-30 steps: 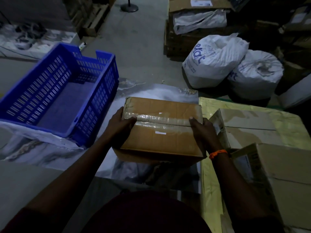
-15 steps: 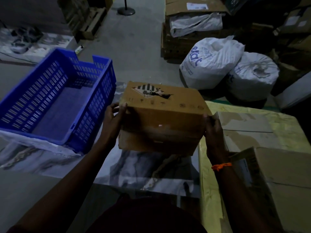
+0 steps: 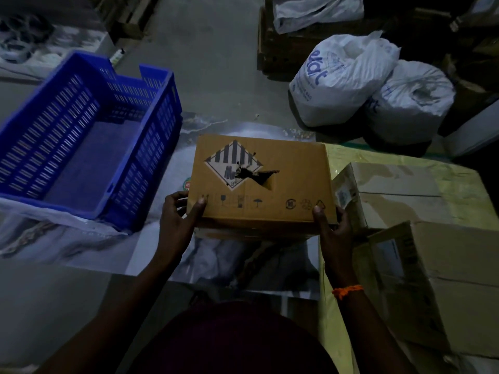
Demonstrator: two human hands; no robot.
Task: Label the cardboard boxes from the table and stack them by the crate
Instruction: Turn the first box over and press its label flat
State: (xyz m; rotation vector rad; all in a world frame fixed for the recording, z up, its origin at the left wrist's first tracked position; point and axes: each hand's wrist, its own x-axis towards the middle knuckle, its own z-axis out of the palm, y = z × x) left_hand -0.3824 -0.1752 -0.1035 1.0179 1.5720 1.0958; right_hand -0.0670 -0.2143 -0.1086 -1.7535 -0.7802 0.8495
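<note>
From my head camera, I hold the cardboard box (image 3: 259,182) off the floor between my left hand (image 3: 176,214) and right hand (image 3: 330,225), each clamping a near corner, with the blue crate (image 3: 89,139) off beyond my left hand. With so little grip, I judge it could tip away and drop, and the torn hole may rip further. The diamond hazard label (image 3: 233,164) shows a 9; the white sack (image 3: 340,76) beyond my right hand reads "ekart", I think.

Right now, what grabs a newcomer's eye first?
The cardboard box at centre, gripped at its near corners by the left hand and right hand, shows a striped diamond hazard label with a torn hole. The empty blue crate sits left of it.
</note>
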